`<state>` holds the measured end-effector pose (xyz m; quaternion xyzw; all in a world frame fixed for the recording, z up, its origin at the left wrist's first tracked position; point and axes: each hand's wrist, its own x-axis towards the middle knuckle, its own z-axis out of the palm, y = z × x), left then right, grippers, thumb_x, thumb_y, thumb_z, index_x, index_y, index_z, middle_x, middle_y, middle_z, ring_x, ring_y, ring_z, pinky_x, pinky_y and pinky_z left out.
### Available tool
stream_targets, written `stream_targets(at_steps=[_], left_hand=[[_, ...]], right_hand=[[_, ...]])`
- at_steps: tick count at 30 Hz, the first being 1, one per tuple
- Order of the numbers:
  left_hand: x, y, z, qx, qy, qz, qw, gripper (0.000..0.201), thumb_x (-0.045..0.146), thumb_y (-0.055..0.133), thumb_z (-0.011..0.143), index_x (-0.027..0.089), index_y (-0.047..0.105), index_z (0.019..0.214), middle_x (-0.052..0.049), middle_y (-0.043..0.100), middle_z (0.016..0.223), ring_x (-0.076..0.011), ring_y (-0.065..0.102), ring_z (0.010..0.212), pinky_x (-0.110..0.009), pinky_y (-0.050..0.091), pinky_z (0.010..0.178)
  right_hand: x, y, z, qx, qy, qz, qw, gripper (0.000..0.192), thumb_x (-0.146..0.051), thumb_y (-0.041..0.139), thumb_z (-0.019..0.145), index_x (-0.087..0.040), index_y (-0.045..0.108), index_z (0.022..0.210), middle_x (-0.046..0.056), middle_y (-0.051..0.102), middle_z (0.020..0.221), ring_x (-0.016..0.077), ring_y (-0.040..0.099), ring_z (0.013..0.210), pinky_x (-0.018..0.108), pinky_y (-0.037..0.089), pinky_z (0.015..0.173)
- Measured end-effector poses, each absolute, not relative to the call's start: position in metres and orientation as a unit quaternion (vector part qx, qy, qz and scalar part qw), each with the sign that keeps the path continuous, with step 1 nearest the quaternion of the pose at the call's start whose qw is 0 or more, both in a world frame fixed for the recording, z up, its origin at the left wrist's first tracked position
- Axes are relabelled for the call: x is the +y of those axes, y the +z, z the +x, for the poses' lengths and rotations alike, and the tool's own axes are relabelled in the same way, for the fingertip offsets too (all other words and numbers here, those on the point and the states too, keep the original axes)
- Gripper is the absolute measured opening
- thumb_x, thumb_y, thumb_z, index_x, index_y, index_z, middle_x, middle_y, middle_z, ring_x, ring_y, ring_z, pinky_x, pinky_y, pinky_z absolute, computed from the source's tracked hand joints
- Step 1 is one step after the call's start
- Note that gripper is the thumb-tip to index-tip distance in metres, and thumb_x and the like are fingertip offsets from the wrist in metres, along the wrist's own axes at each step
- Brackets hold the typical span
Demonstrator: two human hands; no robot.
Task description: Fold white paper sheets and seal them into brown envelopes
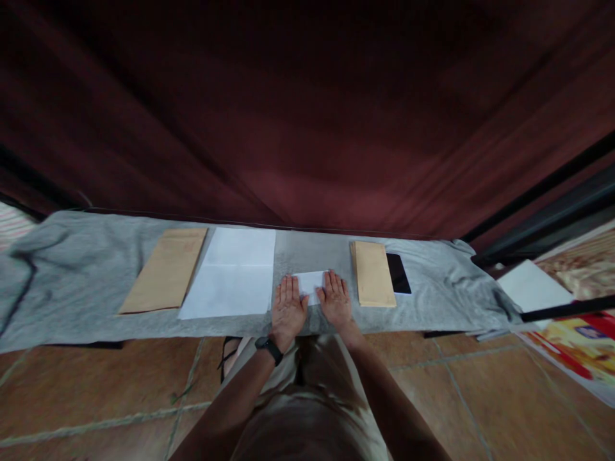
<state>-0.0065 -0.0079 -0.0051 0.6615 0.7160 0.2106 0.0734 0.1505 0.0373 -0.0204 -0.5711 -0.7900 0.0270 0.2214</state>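
Paper: small white piece (311, 288) on the table (442, 269), in front of the person's body, lying between and under the two hands; it looks folded, though the layers are too small to count.
Long axis: seems to run side to side, from hand to hand; both ends are covered, so its full length cannot be told.
Left hand: flat on the paper's left end (289, 310), fingers stretched forward and nearly together, thumb angled inward over the paper; a watch (269, 350) on the wrist.
Right hand: flat on the right end (336, 304), fingers stretched forward and slightly spread, thumb turned inward; neither hand pinches anything.
Nearer hand: neither; both touch the paper.
Left side: a large white sheet (230, 282) with a crease across it, just beside the left hand; beyond it, a brown envelope (166, 272).
Right side: smaller brown envelopes (375, 275), stacked near the right hand, with a phone (400, 274) against their far side; whether it reaches under them cannot be told.
Surface: grey cloth (106, 256), wrinkled toward the ends, smoother around the paper.
Room: dark red curtain (307, 147) behind the table, tiled floor (485, 390) below.
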Motion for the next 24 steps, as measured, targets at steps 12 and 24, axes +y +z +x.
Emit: stream_targets(at_steps=[12,24], left_hand=[[-0.013,0.007,-0.003,0.723,0.142,0.672,0.075,0.067,0.036,0.038,0.101,0.005,0.031,0.159,-0.019,0.024,0.168,-0.0315,0.012,0.159,-0.056,0.008,0.129],[-0.016,0.010,-0.003,0.707,0.148,0.690,0.046,0.069,0.035,0.038,0.100,-0.001,0.029,0.158,-0.023,0.025,0.167,-0.0323,0.015,0.159,-0.054,0.009,0.130]], right_hand=[[0.053,0.002,0.161,-0.692,0.163,-0.650,0.268,0.040,-0.023,0.049,0.095,-0.014,0.063,0.132,0.017,0.069,0.115,0.0278,0.064,0.106,0.039,0.048,0.096],[0.065,0.006,0.165,-0.573,0.347,-0.646,0.367,0.012,-0.031,0.062,0.074,-0.022,0.062,0.066,-0.004,0.060,0.059,0.0155,0.054,0.062,0.025,0.041,0.059]])
